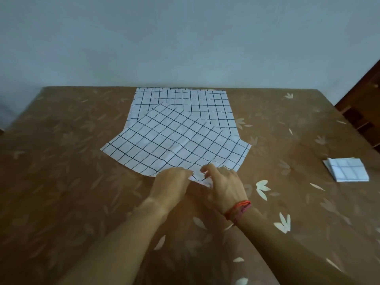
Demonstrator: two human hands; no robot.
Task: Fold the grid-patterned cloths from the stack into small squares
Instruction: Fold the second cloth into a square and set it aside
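Observation:
A white cloth with a black grid [174, 140] lies spread at an angle in the middle of the table. It partly covers a stack of flat grid cloths [205, 103] at the table's far edge. My left hand [170, 184] and my right hand [224, 186] meet at the near corner of the angled cloth and pinch that corner, which is lifted and crumpled between the fingers. A red thread band circles my right wrist. A small folded grid square [346, 169] lies on the table at the right.
The table carries a brown cloth with pale leaf prints [61, 161]. A pale wall stands right behind the far edge. Dark wooden furniture [364, 112] stands beyond the table's right side.

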